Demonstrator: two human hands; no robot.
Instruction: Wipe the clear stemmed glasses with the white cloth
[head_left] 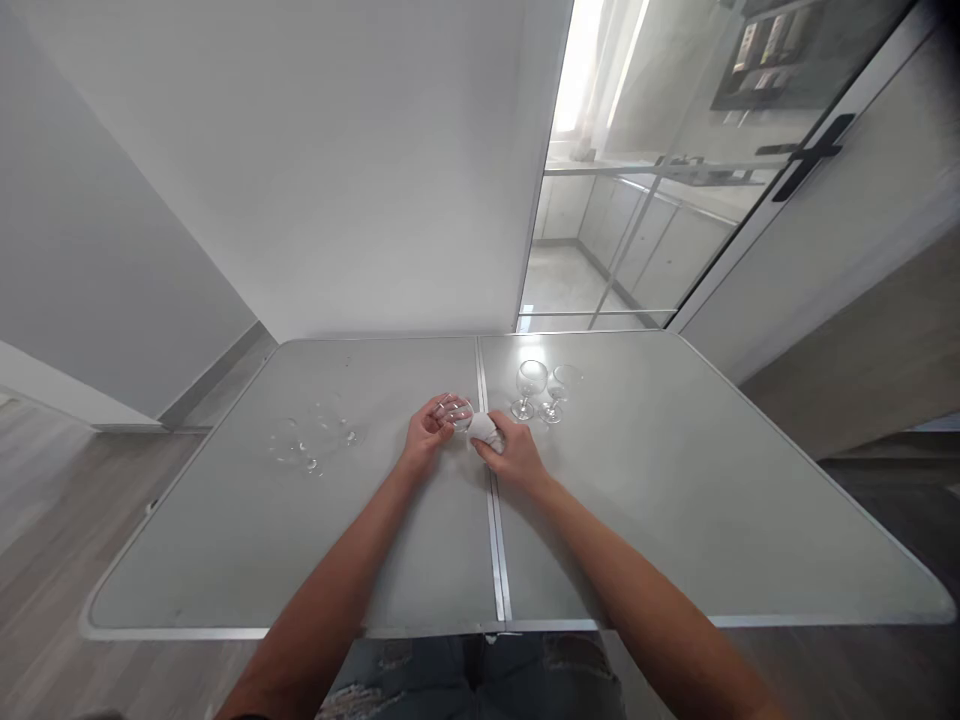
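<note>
My left hand is closed around a clear stemmed glass above the middle of the table. In my right hand is a white cloth, bunched up and pressed against the glass's right end. The stem and foot of this glass are hidden by the cloth and fingers. Just beyond my right hand, a stemmed glass stands upright. Close to its right stands another stemmed glass.
Two more stemmed glasses, a nearer glass and a farther glass, lie on their sides at the left. A metal seam crosses the grey folding table. Behind it are a white wall and a glass-paned door.
</note>
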